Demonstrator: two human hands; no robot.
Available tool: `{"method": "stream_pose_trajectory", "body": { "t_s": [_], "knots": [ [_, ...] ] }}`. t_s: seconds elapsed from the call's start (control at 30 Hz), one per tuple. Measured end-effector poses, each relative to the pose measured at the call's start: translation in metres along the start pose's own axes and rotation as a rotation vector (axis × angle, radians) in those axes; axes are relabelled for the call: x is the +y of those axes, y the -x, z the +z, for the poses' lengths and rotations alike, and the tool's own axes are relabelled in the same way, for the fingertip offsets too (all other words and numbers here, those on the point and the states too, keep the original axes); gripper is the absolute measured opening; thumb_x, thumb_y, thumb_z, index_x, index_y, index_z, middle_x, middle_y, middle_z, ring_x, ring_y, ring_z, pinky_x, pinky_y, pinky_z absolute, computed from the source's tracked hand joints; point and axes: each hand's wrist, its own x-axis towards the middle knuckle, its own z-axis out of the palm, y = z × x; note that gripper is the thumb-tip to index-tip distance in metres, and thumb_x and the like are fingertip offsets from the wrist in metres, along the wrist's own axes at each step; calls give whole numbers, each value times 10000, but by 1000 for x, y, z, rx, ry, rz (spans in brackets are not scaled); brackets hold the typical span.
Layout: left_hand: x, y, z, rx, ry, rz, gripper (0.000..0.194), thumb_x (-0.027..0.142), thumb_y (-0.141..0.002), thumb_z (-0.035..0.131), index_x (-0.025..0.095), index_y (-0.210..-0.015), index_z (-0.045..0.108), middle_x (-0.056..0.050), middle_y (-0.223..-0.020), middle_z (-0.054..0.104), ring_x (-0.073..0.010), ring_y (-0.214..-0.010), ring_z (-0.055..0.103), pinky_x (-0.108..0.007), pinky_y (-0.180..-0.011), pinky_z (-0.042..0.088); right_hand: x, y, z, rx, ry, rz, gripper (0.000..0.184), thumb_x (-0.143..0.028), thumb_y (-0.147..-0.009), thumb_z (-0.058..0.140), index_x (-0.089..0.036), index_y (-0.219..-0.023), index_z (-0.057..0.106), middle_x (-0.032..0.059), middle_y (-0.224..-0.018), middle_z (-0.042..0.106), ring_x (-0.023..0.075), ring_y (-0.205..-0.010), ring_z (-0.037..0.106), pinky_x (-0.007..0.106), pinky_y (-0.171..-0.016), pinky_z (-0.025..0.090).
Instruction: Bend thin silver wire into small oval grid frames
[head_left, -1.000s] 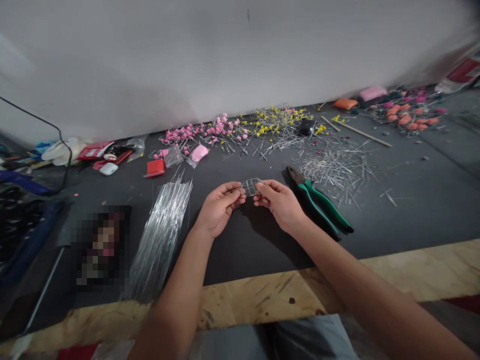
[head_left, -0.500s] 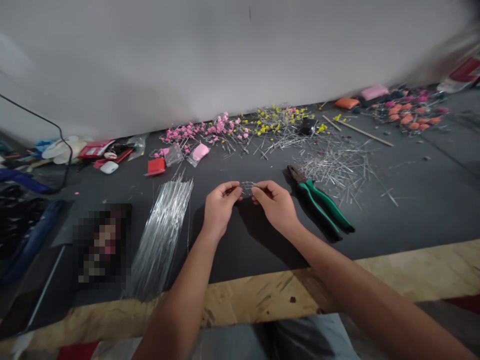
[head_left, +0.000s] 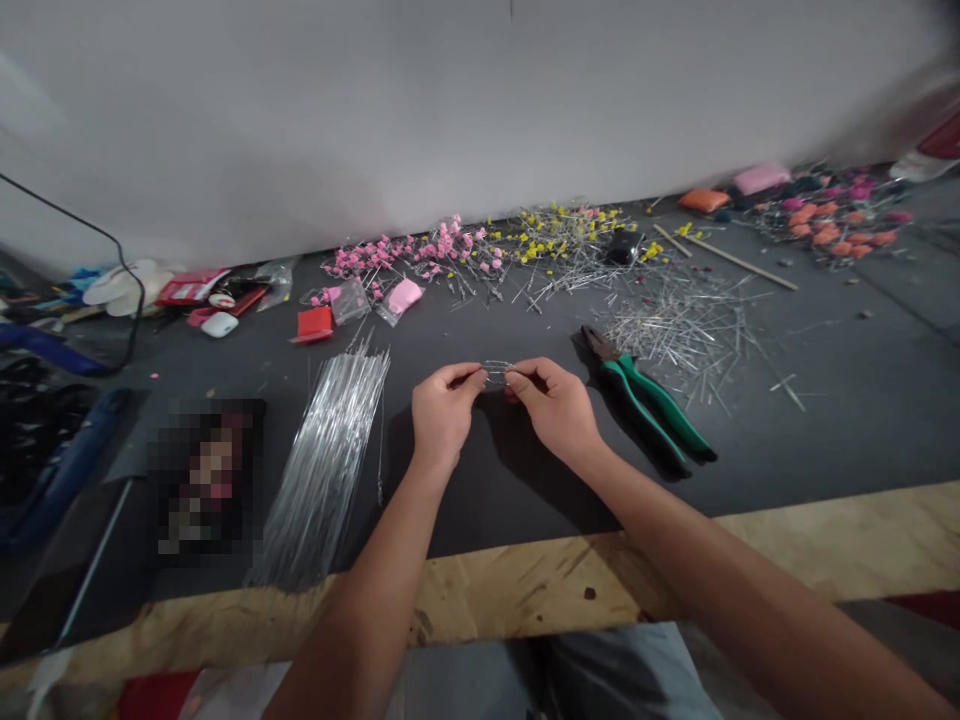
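Between my two hands stretch several short pieces of thin silvery wire (head_left: 496,372). My left hand (head_left: 445,405) pinches their left ends between thumb and fingers. At the other side, my right hand (head_left: 553,400) is closed on the right ends in the same kind of pinch. Both hands are held above the dark tabletop, their shadows falling on it. Right of my right hand lie pliers (head_left: 651,405) with green and black handles. A bundle of long straight wires (head_left: 326,460) lies left of my left hand.
Behind the pliers is a heap of cut wires (head_left: 667,330). Along the wall lie wire stems with pink tips (head_left: 450,245), yellow tips (head_left: 555,235) and orange tips (head_left: 832,230). Small packets (head_left: 313,324) and a blurred-out object (head_left: 206,480) are on the left. A wooden edge (head_left: 525,590) runs along the front.
The view has shifted slightly. Both hands keep their pinch, and the wire pieces between them now look straighter and more parallel.
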Motion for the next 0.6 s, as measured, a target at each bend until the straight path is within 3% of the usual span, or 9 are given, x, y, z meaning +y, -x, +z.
{"method": "stream_pose_trajectory", "body": {
  "t_s": [0.6],
  "knots": [
    [7,-1,-2,-55,4,-44,144,274,-678,749,169,-776,742,-39,-737,708,-167,-702,614,-290,-702,446,1,-6,-5,-70,-47,57,105,-301,-807,608,-206,-770,634,-10,-657,664,158,-628,642,298,-640,495]
  ]
}}
